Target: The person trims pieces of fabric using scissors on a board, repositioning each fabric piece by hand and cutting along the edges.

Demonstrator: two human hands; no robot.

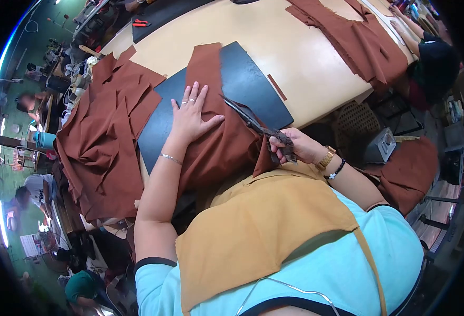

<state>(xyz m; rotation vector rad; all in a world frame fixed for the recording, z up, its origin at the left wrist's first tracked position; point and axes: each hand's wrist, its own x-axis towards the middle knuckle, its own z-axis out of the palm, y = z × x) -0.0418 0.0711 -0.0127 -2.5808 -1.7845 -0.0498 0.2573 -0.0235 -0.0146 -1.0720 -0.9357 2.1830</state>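
My left hand (192,115) lies flat with fingers spread on a piece of rust-brown fabric (206,68), pressing it against a dark board (253,79). In my right hand (295,145) is a pair of large dark scissors (247,117), whose handles look wrapped in cloth. The blades point up and left, along the fabric's right edge, with the tip just right of my left hand. Toward my body, the fabric falls in folds over the table edge near the scissor handles. How far apart the blades are is hard to tell.
A big crumpled pile of the same brown fabric (111,137) lies left of the board. More brown fabric (358,42) is on the cream table (232,26) at upper right, near another person (437,66). A red-handled tool (141,23) lies at the far left. Other people sit along the left side.
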